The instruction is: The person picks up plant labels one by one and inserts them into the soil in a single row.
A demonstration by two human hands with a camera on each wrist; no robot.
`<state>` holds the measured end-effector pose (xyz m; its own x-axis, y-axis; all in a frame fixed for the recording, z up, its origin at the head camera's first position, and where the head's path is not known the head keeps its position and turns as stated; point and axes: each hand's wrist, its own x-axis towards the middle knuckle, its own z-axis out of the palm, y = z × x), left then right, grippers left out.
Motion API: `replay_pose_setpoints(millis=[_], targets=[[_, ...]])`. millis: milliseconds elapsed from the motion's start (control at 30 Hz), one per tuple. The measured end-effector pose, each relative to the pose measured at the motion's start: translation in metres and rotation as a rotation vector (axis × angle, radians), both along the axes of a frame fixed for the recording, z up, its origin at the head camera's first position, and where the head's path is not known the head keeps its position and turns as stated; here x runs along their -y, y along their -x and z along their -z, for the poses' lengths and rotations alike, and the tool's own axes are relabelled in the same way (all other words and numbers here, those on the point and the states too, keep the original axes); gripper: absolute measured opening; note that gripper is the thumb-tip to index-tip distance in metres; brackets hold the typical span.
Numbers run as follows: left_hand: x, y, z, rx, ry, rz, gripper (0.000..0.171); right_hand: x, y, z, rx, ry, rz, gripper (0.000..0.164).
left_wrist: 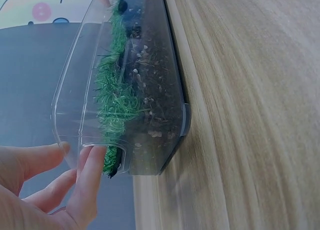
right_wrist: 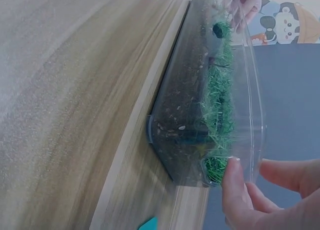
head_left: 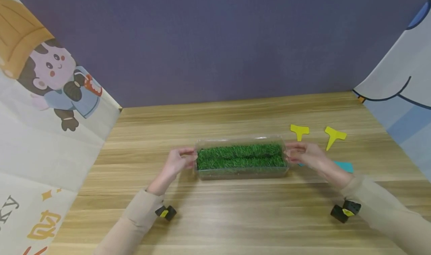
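A long clear plastic box [head_left: 242,174] stands on the wooden tabletop, its long side facing me. Two strips of green artificial grass [head_left: 240,150] lie inside, and through the wall in the left wrist view dark soil [left_wrist: 157,85] with pale bits shows below them. My left hand [head_left: 174,161] pinches the box's left end wall, fingers at a cut-out and thumb by the rim. At the right end my right hand [head_left: 308,156] grips the opposite wall the same way, fingertips at its cut-out in the right wrist view.
Two yellow T-shaped plant labels [head_left: 299,131] lie to the right, beyond my right hand. A teal flat piece [head_left: 344,167] lies partly hidden under the right forearm. A dark blue panel [head_left: 222,45] rises behind the table, with printed cloths [head_left: 40,143] at both sides.
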<state>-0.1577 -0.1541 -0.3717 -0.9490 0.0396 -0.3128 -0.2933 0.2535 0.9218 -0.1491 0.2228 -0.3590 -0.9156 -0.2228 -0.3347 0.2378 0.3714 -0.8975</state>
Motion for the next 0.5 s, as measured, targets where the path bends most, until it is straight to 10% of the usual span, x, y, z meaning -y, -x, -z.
replay_pose_setpoints(millis=[500], targets=[[0.0010, 0.0017, -0.0001, 0.030, -0.002, 0.005, 0.036, 0.0029, 0.0005, -0.0054, -0.033, -0.101, -0.041, 0.048]])
